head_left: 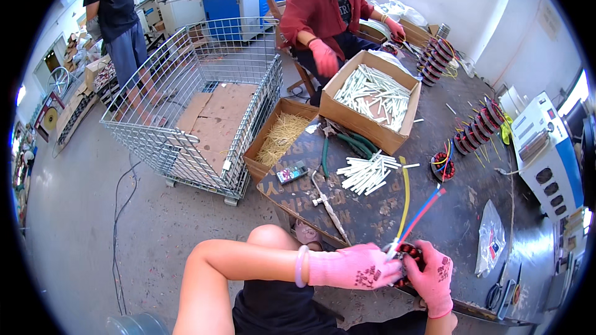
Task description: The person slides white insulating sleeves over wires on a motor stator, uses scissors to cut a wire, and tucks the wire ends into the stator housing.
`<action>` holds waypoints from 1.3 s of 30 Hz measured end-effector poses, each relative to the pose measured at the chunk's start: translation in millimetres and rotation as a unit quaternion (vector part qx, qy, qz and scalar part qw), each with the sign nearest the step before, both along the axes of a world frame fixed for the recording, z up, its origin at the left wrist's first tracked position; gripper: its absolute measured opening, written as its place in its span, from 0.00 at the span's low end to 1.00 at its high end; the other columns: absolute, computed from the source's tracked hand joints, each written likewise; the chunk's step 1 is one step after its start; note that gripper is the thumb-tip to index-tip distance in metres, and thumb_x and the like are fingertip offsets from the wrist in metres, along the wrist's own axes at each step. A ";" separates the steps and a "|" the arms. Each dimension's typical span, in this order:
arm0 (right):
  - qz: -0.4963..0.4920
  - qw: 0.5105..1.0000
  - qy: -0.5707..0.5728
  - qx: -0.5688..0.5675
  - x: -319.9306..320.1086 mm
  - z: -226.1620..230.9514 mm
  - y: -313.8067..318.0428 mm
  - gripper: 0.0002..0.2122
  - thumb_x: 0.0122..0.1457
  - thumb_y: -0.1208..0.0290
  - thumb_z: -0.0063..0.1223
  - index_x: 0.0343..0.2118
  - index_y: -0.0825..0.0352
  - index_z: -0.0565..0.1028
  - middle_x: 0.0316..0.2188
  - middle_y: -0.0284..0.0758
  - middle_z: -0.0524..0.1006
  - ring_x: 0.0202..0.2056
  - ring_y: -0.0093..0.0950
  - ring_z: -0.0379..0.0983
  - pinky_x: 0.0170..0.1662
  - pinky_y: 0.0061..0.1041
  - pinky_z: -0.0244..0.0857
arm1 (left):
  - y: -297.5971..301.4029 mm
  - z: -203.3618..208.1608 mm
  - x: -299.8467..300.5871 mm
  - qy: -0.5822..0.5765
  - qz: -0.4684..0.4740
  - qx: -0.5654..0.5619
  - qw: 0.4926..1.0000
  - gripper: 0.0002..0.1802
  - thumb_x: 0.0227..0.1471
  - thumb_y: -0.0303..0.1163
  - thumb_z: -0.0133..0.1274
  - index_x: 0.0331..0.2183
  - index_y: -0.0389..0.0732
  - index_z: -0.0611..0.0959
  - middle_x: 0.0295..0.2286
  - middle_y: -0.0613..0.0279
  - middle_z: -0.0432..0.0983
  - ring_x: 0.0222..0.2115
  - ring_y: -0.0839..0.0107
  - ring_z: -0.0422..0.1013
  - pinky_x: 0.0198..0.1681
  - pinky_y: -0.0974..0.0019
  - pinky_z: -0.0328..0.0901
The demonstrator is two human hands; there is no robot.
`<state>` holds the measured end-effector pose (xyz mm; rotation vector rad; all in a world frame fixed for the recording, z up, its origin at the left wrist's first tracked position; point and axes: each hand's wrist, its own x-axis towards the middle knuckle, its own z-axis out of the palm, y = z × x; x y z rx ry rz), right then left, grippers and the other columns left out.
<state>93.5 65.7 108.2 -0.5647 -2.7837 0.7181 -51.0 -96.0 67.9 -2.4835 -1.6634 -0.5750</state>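
Note:
Both my hands wear pink gloves and meet over the table's near edge around a small motor stator (406, 251), a dark ring with red windings. My left hand (357, 267) is closed at its left side, fingertips by the base of the wires. My right hand (433, 278) grips the right side, fingers curled over it. A yellow wire (405, 201) and a red-and-blue wire bundle (422, 217) rise from the stator, with a short white sleeve (392, 249) at their base. My fingers hide much of the ring. Another stator (442, 167) lies beyond, with coloured leads.
Loose white tubes (366, 175) lie near a torch-like metal tool (331, 211) and a cardboard box of tubes (403, 130). Stator stacks (481, 127), a white-and-blue machine (546, 161), a plastic bag (490, 239) and scissors (495, 294) are rightward. A wire cage (236, 177) and co-worker (310, 12) are beyond.

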 end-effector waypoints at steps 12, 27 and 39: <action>0.027 0.985 0.090 -0.145 -61.7 -20.0 -4.7 0.20 0.51 0.74 0.62 0.48 0.68 0.73 0.32 0.38 0.76 0.30 0.27 0.74 0.33 0.24 0.69 | -102.1 -32.4 -221.6 -0.035 0.524 0.189 0.830 0.17 0.52 0.30 0.55 0.46 0.48 0.79 0.43 0.58 0.76 0.37 0.55 0.76 0.39 0.59 0.73; 0.001 0.996 0.051 0.077 -36.0 -93.2 3.5 0.21 0.45 0.66 0.66 0.44 0.64 0.76 0.36 0.38 0.74 0.37 0.38 0.72 0.39 0.36 0.67 | -251.5 -393.7 -451.5 -0.591 0.697 0.002 0.407 0.21 0.56 0.47 0.47 0.32 0.39 0.84 0.23 0.58 0.74 0.24 0.61 0.67 0.27 0.54 0.61; -0.232 0.963 0.127 0.059 -89.5 -74.0 185.1 0.17 0.62 0.59 0.47 0.45 0.68 0.75 0.42 0.46 0.77 0.45 0.44 0.73 0.49 0.37 0.67 | -234.3 -274.3 -404.0 -0.352 0.681 0.181 0.616 0.25 0.64 0.36 0.45 0.57 0.33 0.69 0.56 0.50 0.65 0.55 0.60 0.63 0.59 0.62 0.57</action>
